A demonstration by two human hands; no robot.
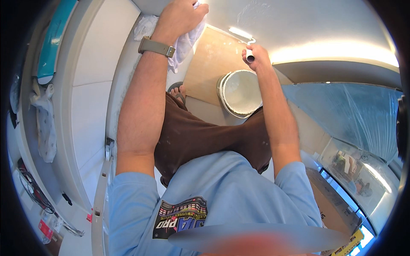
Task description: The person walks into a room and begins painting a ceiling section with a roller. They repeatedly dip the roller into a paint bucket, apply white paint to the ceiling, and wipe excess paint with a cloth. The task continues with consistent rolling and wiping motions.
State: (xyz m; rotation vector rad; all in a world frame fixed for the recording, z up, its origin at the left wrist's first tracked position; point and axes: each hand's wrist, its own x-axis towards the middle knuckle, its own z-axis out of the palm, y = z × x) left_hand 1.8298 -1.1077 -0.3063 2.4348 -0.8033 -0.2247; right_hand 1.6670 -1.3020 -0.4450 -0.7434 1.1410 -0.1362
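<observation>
My left hand [184, 16] reaches up at the top of the view, its fingers closed on a white cloth [186, 48] that hangs down below the wrist. My right hand [257, 57] is wrapped round the handle of a small paint roller [240, 33]. The roller's white sleeve is at or very near the pale wall surface [294, 21]; I cannot tell whether it touches. Below my right hand stands a round bucket [220, 94] with a whitish, smeared inside. A light wooden board [205, 64] lies beside and behind the bucket.
Bunched white plastic [146, 27] sits left of the cloth. Blue-tinted plastic sheeting [341, 111] hangs at the right, above a cardboard box [331, 200]. Dark cables [36, 183], a plastic bottle [45, 226] and a teal box [52, 42] are at the left. My sandalled foot [177, 91] stands near the board.
</observation>
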